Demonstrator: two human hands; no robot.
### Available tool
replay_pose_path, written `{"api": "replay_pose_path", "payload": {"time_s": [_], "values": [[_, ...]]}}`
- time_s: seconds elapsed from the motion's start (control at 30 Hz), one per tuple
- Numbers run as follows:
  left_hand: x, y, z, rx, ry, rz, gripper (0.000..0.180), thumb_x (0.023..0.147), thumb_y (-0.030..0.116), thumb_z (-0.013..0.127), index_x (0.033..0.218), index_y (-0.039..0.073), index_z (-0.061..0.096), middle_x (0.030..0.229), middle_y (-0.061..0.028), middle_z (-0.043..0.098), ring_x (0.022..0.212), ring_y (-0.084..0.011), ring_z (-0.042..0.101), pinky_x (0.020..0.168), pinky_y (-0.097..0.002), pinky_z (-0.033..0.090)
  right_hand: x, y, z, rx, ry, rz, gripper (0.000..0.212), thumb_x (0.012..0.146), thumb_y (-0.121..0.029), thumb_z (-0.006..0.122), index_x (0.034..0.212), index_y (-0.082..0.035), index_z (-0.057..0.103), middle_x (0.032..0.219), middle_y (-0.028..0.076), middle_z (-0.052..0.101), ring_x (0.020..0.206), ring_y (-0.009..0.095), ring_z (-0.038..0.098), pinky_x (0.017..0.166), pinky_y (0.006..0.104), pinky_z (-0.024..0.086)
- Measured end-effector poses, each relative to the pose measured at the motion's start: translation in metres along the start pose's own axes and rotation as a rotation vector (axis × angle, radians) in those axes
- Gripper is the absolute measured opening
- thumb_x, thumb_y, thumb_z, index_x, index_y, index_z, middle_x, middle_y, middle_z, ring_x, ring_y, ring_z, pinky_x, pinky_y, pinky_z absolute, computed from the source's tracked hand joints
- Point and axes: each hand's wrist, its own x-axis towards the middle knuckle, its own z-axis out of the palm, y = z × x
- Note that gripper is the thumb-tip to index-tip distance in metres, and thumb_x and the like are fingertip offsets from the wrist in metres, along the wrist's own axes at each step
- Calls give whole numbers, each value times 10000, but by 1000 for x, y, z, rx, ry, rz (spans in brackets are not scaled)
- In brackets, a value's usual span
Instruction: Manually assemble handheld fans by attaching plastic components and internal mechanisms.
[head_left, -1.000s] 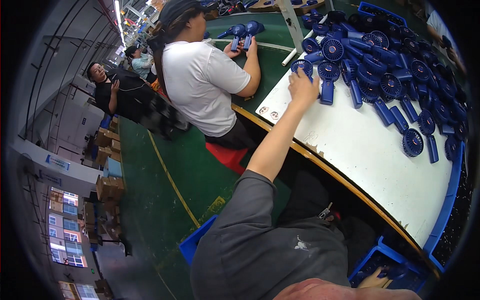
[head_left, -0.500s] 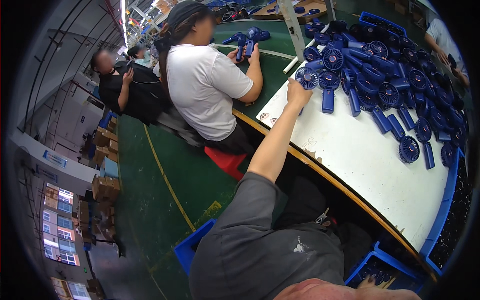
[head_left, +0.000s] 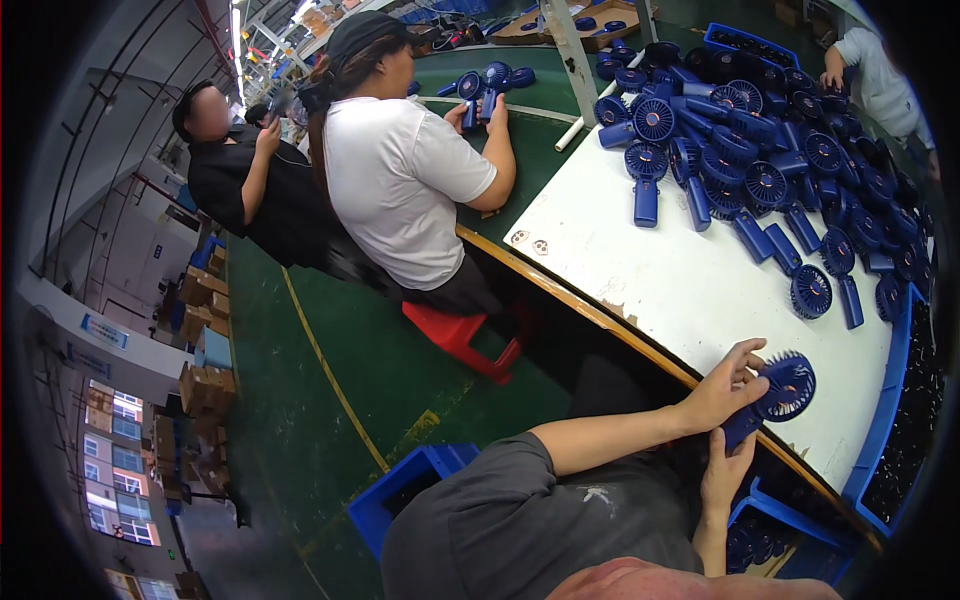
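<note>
Left hand point(head_left: 728, 388) swung back from the fan pile point(head_left: 745, 150), right hand point(head_left: 726, 468) came up out of the blue bin point(head_left: 792, 511). Now right's gripping a blue fan point(head_left: 789, 388) by its handle over the desk point(head_left: 690, 300) edge, left's loosely spread fingers touching its head.

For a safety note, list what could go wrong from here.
The fan between the left hand and right hand is near the edge of the table, so a slip might drop it.

The heap of fans is piled loosely; pulling one out could set others sliding.
</note>
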Motion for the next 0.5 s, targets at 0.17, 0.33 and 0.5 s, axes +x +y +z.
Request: {"api": "replay_pose_path", "payload": {"time_s": [0.17,0.33,0.5], "values": [[23,-7,-2,-229,-106,-413,536,994,397,574,1348,3,496,1150,-117,631,1054,-156,599,923,-290,496,4,0,-7,-523,26,-385,511,878,-121,702,1282,89,471,1089,265,627,977,376,633,820,438,499],[4,-10,5,-684,-390,-660,587,993,488,540,1333,10,531,1197,-89,647,1171,-194,583,1033,-326,450,14,-52,-42,-952,-123,-363,463,930,-172,625,1293,51,443,1012,303,625,892,485,620,768,498,488],[-2,5,12,-348,-428,-427,548,871,167,733,1336,1,497,1153,-99,640,1124,-198,606,960,-336,512,55,-116,-165,-1203,-231,-18,353,957,-103,557,1277,44,553,1160,241,635,1119,305,622,964,408,458]]}}
